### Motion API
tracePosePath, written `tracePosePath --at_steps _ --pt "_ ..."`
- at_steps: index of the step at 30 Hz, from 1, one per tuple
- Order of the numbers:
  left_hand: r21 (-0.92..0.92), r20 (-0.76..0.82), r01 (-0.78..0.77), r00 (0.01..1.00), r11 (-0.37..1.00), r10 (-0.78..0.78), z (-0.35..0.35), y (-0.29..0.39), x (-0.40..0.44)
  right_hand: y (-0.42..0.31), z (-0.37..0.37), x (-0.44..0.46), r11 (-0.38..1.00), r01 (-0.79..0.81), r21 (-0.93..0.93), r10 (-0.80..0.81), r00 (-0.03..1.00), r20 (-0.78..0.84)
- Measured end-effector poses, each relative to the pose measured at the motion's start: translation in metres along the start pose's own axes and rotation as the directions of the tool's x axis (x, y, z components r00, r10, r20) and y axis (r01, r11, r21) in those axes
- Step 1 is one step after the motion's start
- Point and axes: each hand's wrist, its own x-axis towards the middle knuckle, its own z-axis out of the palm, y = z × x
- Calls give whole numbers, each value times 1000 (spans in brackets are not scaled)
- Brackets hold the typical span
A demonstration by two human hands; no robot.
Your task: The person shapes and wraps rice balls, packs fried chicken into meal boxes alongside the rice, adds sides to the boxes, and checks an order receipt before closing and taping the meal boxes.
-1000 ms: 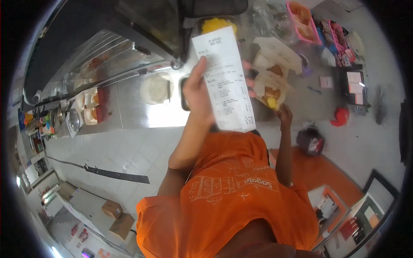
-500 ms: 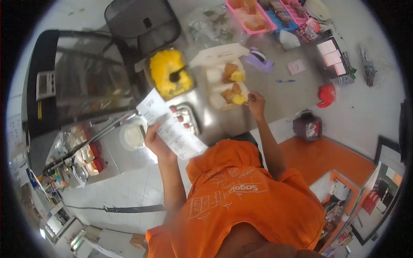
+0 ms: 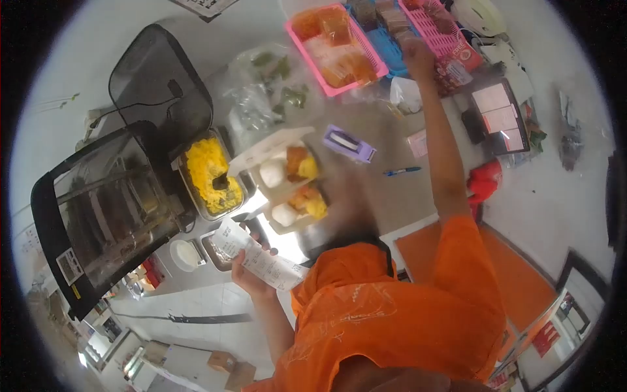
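Observation:
My left hand (image 3: 249, 277) is closed around a long printed paper receipt (image 3: 264, 262), held above the counter's near edge. My right arm stretches far across the counter. At its end, my right hand (image 3: 418, 57) is at the blue basket (image 3: 393, 64), which holds small brown packets (image 3: 394, 19). Its fingers look curled in, and whatever they grip is hidden. Between my hands stands an open takeaway box (image 3: 264, 151), with its lid raised. Inside are two portions of white rice (image 3: 273, 172), brown fried pieces (image 3: 297, 161) and yellow food (image 3: 316, 208).
A metal tray of yellow food (image 3: 206, 171) stands left of the box. Behind lie a bag of green leaves (image 3: 268, 81) and a pink basket (image 3: 320, 70). A purple stapler-like item (image 3: 349, 144), blue pen (image 3: 401, 171) and tablet (image 3: 499, 117) are to the right.
My right hand has left the takeaway box and reached away to the blue basket. My left hand still holds the receipt, now lower in view. The whole view has shifted with my head.

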Motion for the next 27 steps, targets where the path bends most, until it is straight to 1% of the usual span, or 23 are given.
tracePosePath --at_steps 1,4,5,6,8,10,11,13,15,17,18,19,20,21,22,24,25,27 --pt "11 -6 4 1000 1000 -4 6 -4 0 18 12 21 984 -11 -178 10 1000 -4" --pt "37 2 0 1000 999 0 23 -13 11 76 63 47 935 100 -340 -50 987 153" --pt "48 -11 5 1000 999 -4 24 -14 13 93 83 50 938 6 -348 -5 1000 2" --pt "59 -28 11 1000 998 -9 28 -15 15 100 97 52 935 -89 -343 40 989 -145" --pt "56 -14 24 1000 998 -24 33 -16 17 112 106 47 975 -126 -186 86 974 -210" --pt "56 -24 41 999 998 -39 35 -18 21 86 62 47 991 -41 125 49 996 -68" --pt "59 -44 52 998 997 -50 34 -21 23 80 52 45 977 -81 199 113 981 -156" --pt "74 -90 80 993 994 -73 36 -26 25 74 37 44 927 -138 348 254 915 -313" --pt "105 -136 106 987 989 -91 43 -29 24 78 22 56 856 -198 477 314 933 -177" --pt "131 -101 95 992 987 -82 51 -32 22 82 27 63 898 -261 353 312 945 -95" --pt "142 -80 90 994 986 -79 54 -31 22 90 43 66 950 -275 151 288 955 -73" --pt "146 -62 93 994 985 -85 55 -31 24 99 55 71 971 -237 -30 236 972 -10" --pt "146 -47 96 995 985 -90 54 -30 25 111 68 75 965 -169 -202 183 982 53" --pt "145 -38 98 995 985 -93 52 -30 24 132 79 78 943 -49 -329 110 980 168" --pt "143 -51 88 995 986 -81 50 -27 23 140 86 79 898 86 -433 49 955 292" --pt "133 -81 65 995 989 -54 43 -21 19 113 59 86 899 -7 -439 149 945 290" --pt "126 -59 47 997 991 -40 40 -18 18 96 44 90 896 -48 -441 194 937 292" --pt "111 -18 24 1000 994 -22 34 -16 14 86 27 92 855 176 -488 -37 959 282"
